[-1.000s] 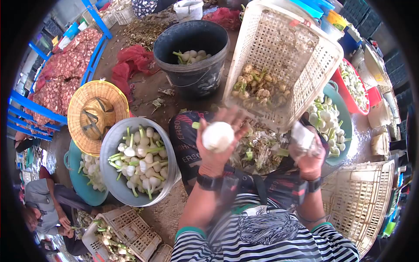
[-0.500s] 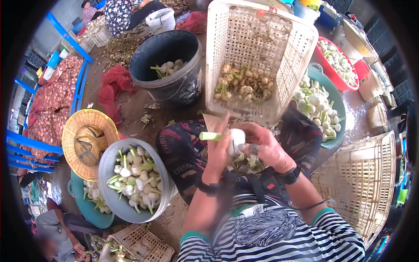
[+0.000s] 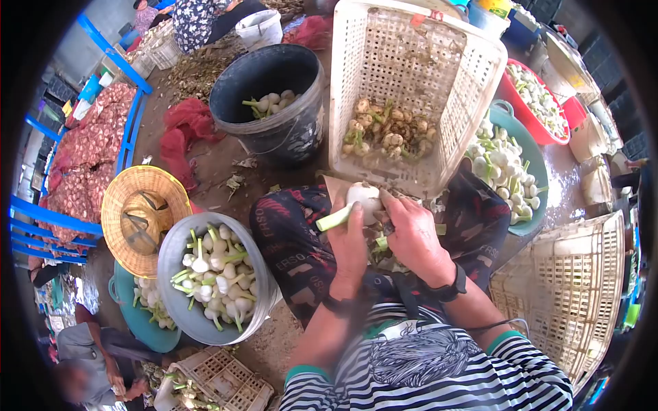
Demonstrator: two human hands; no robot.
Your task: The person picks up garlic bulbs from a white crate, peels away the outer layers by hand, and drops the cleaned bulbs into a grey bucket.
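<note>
My left hand [image 3: 348, 246] is closed around a white garlic bulb [image 3: 364, 197], whose cut green stem [image 3: 336, 218] sticks out to the left past the thumb. Against the bulb's right side press the curled fingers of my right hand [image 3: 417, 240]. A small dark, metal-looking thing [image 3: 388, 227] shows at a right finger; I cannot make out its kind. Peelings and stem scraps lie in my lap below the hands. Just ahead, a tilted white plastic crate [image 3: 349, 75] holds dirty, unpeeled garlic bulbs [image 3: 392, 133].
A grey bucket [image 3: 168, 301] of cleaned garlic stands at left, beside a straw hat [image 3: 113, 212]. Ahead is a black bucket [image 3: 274, 137]; at right are a teal basin [image 3: 538, 154], a red basin [image 3: 558, 133] and another crate [image 3: 569, 288]. A co-worker [image 3: 89, 356] sits lower left.
The bulb has turned in my hands, its stem now slanting down to the left. My right hand has shifted slightly right and down along it. The view has moved a little.
</note>
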